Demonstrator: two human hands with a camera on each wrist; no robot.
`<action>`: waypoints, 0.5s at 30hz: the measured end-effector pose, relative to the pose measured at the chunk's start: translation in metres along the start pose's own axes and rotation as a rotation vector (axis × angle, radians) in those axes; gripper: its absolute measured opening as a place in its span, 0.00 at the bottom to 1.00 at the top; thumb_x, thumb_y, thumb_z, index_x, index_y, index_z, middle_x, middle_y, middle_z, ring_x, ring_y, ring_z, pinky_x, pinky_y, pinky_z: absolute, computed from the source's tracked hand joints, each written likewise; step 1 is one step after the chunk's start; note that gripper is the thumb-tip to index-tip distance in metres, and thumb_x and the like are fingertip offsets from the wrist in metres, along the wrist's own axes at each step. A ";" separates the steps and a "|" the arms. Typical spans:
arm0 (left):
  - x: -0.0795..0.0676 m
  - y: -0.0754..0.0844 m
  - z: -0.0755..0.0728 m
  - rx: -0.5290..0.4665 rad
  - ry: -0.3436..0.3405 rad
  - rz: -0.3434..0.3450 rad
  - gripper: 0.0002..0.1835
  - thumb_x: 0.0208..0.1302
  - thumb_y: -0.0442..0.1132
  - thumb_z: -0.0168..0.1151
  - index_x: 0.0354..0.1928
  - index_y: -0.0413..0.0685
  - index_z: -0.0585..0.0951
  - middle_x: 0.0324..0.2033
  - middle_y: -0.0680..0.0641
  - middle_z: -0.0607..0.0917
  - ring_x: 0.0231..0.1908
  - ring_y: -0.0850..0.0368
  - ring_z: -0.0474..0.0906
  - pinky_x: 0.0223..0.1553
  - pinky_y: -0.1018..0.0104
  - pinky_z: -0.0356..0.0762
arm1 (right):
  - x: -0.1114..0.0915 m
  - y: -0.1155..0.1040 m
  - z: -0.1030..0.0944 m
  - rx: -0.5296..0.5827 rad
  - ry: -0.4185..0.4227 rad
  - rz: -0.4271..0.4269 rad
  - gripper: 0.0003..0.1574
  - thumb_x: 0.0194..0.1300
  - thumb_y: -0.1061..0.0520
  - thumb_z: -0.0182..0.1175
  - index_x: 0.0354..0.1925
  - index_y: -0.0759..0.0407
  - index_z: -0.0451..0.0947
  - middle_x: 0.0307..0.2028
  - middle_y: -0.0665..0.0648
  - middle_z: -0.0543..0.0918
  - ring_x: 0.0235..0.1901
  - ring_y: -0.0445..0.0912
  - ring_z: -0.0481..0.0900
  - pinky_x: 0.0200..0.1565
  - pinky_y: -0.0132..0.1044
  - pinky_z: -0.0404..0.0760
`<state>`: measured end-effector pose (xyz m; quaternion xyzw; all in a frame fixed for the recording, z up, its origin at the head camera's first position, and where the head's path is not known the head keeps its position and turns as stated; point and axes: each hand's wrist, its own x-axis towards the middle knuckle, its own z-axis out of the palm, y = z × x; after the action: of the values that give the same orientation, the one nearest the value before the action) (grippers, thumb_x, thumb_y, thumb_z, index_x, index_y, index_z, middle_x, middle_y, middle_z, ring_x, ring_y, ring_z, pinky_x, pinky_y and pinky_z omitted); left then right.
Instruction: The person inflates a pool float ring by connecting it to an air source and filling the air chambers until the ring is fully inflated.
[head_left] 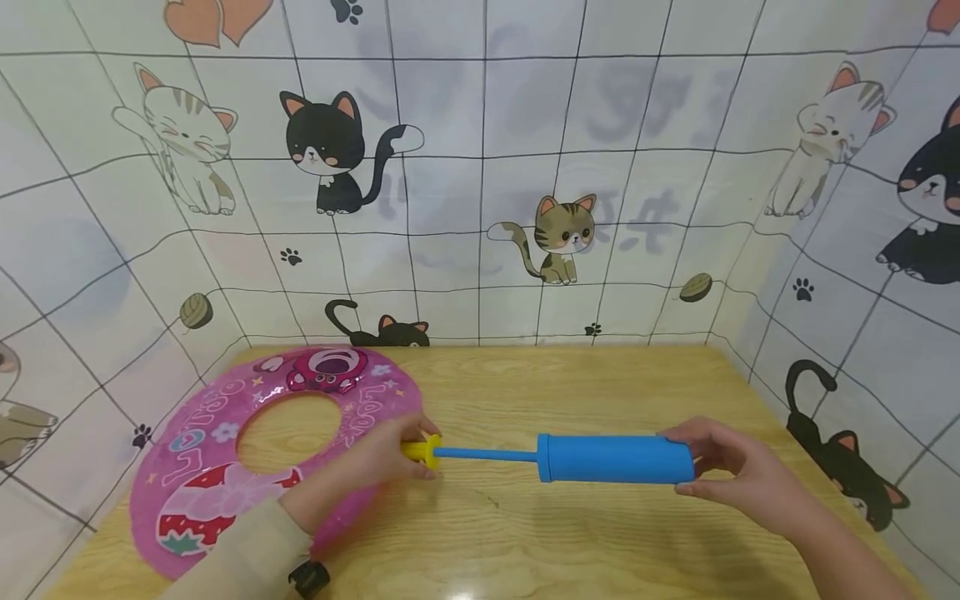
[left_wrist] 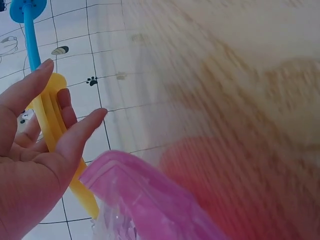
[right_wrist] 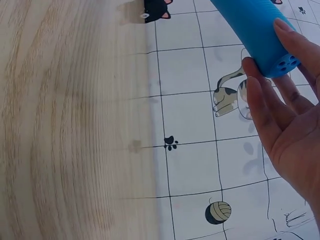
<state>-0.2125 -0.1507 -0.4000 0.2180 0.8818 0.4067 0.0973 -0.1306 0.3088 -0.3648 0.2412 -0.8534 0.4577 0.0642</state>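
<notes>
A blue hand pump (head_left: 615, 458) is held level above the wooden table, its thin blue rod drawn out to the left. My left hand (head_left: 386, 454) grips the yellow handle (left_wrist: 50, 117) at the rod's end, with fingers and thumb on either side of it. At the other end, my right hand (head_left: 727, 467) pinches the barrel's tip between thumb and fingers. Small holes show in that blue end face (right_wrist: 286, 65) in the right wrist view. Under my left forearm lies a pink swim ring (head_left: 401, 396), printed with a bear, strawberries and lettering.
The wooden table (head_left: 585, 383) runs back to a wall sheet (head_left: 480, 192) printed with cats and grid lines, which also closes off both sides. A small black object (head_left: 309, 577) sits by my left sleeve (head_left: 251, 546) at the front.
</notes>
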 end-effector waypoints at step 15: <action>-0.013 0.002 0.002 -0.042 -0.018 0.038 0.23 0.54 0.33 0.74 0.52 0.41 0.78 0.47 0.48 0.84 0.47 0.50 0.80 0.51 0.54 0.78 | 0.011 -0.009 0.023 0.032 -0.053 -0.042 0.32 0.51 0.65 0.74 0.55 0.60 0.76 0.50 0.48 0.79 0.35 0.45 0.80 0.37 0.35 0.82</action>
<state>-0.1995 -0.1538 -0.3996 0.2360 0.8679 0.4250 0.1021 -0.1329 0.2824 -0.3672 0.2720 -0.8420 0.4634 0.0470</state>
